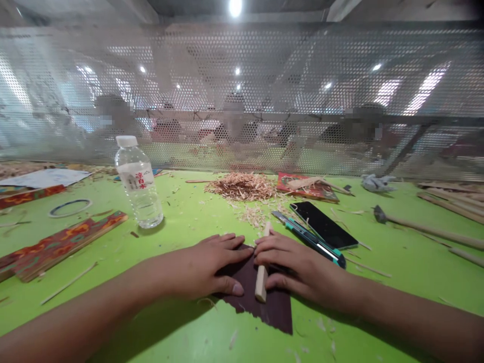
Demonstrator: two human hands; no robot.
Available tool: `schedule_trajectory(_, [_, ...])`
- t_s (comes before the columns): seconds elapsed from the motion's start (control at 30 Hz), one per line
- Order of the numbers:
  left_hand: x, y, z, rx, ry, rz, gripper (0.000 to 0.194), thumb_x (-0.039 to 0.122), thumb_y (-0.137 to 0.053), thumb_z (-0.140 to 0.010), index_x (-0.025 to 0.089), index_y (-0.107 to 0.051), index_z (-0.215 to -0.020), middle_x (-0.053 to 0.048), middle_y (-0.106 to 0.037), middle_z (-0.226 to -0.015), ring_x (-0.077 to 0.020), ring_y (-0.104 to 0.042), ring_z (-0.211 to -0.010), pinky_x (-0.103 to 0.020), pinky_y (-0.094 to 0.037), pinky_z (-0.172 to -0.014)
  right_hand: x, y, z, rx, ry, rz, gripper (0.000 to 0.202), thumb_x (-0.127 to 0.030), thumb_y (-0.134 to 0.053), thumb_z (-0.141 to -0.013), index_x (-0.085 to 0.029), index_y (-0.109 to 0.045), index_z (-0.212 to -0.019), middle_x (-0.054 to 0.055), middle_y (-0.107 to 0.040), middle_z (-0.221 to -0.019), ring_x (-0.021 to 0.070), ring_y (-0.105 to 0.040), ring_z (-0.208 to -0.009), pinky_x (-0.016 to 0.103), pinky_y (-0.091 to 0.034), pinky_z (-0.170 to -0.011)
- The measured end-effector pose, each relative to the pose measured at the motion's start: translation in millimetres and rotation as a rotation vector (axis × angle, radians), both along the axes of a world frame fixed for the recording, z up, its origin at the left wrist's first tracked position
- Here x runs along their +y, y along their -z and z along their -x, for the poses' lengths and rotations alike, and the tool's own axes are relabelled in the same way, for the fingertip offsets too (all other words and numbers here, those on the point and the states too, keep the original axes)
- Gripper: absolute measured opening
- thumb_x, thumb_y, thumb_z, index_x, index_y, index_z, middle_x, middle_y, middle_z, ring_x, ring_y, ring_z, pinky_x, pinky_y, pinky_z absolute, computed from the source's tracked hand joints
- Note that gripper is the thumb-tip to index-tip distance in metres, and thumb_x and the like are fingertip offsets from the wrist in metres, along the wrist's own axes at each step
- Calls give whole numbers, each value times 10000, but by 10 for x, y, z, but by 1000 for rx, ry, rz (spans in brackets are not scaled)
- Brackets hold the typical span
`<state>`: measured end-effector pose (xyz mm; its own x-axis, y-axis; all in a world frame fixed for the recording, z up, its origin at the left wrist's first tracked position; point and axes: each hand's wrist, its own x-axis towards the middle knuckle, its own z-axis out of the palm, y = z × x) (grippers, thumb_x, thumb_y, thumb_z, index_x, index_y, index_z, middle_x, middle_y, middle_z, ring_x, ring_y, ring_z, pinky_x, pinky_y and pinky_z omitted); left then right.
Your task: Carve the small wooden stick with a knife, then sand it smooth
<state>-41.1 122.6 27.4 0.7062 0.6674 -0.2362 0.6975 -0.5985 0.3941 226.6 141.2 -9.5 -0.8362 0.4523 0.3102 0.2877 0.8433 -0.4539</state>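
Nearest, a dark brown sandpaper-like sheet [278, 310] w/ 1 ragged edge is laid on the green tabletop [181, 322]. It is pinned by the L hand [217, 262], held palm down, fingers extended & slightly parted, nothing gripped. By the R hand [291, 259], a squared wooden stick [261, 285] is held over the sheet, closed betw. thumb & curled fingers.

Just beyond the R hand, a teal-&-black utility knife [308, 237] is set beside a smartphone [325, 224], screen dark. Farther R, a long-handled tool [427, 229] w/ a dark head is seen.

To the L, red-patterned wood strips [71, 244] and a tape ring [60, 216] are placed. A clear water bottle [147, 209], white-capped, is stood upright; on its label, red Chinese characters are printed vertically, 1st 2 read as 凉白, 3rd unclear; smaller print can't be read.

Farther back, wood shavings [244, 186] are heaped near a red-patterned board [317, 190]. Behind all, a perforated metal screen [242, 121] is seen, w/ people dimly visible through it.
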Motion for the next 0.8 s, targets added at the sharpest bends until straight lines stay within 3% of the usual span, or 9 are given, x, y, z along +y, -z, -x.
schedule_trajectory(0.13, [3, -12, 0, 10, 3, 4, 763, 512, -628, -1006, 258, -283, -1637, -131, -186, -1691, -350, -185, -1559, -523, -219, -1238, 6, 19, -4, 12, -6, -6, 293, -394, -618, -1013, -195, -663, -1223, 129, -668, -1271, 229, -583, -1264, 439, -370, -1185])
schedule_trajectory(0.23, [10, -2, -2, 23, 15, -8, 768, 510, -624, -1009, 262, -268, -1642, -131, -177, -1693, -342, -177, -1561, -518, -213, -1240, -21, 11, 3, 20, -71, -7, 291, -388, -643, -999, -189, -668, -1210, 118, -679, -1251, 216, -596, -1246, 427, -333, -1210])
schedule_trajectory(0.43, [16, 12, -1, 19, 16, -21, 749, 513, -616, -1012, 256, -291, -1636, -134, -196, -1690, -341, -194, -1558, -510, -229, -1234, 9, 12, 0, -5, 17, -5, 282, -374, -623, -1012, -179, -658, -1212, 132, -662, -1281, 228, -570, -1278, 449, -311, -1217])
schedule_trajectory(0.6, [8, 24, 9, 16, 26, -22, 767, 504, -625, -1012, 262, -264, -1642, -137, -176, -1691, -349, -181, -1559, -523, -214, -1236, -1, 19, 0, 25, -71, -2, 286, -374, -640, -1004, -178, -655, -1212, 120, -667, -1269, 210, -578, -1258, 425, -285, -1229])
schedule_trajectory(0.8, [7, 20, -2, 30, 10, -7, 763, 483, -633, -1012, 259, -265, -1642, -125, -169, -1696, -330, -168, -1565, -510, -207, -1243, -23, 13, -2, -8, -56, 30, 282, -364, -635, -1007, -187, -654, -1226, 123, -657, -1287, 220, -573, -1272, 457, -227, -1256])
